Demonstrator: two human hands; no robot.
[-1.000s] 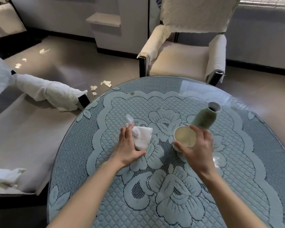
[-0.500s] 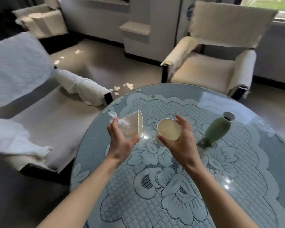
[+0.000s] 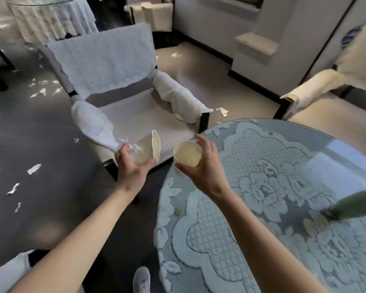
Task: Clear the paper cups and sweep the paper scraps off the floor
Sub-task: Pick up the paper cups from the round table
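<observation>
My left hand (image 3: pixel 131 166) grips a squashed white paper cup (image 3: pixel 151 148) together with a crumpled tissue (image 3: pixel 133 148), held over the floor left of the table. My right hand (image 3: pixel 201 168) holds an upright paper cup (image 3: pixel 187 154) by its rim and side, just above the table's left edge. Both cups are off the table. White paper scraps (image 3: pixel 33 168) lie scattered on the grey floor at left, with more scraps (image 3: pixel 222 112) on the floor beyond the chair's arm.
A round glass-topped table (image 3: pixel 351 144) with a blue lace cloth fills the right. A green vase (image 3: pixel 357 206) stands blurred at its right edge. A white-covered armchair (image 3: pixel 118 81) is ahead, a second armchair (image 3: pixel 330 106) at right. My shoe (image 3: pixel 141 279) is at the bottom.
Both hands lifted the cups off the table and carried them left, past the table's edge. My view swung left, bringing the armchair and the scrap-strewn floor into sight.
</observation>
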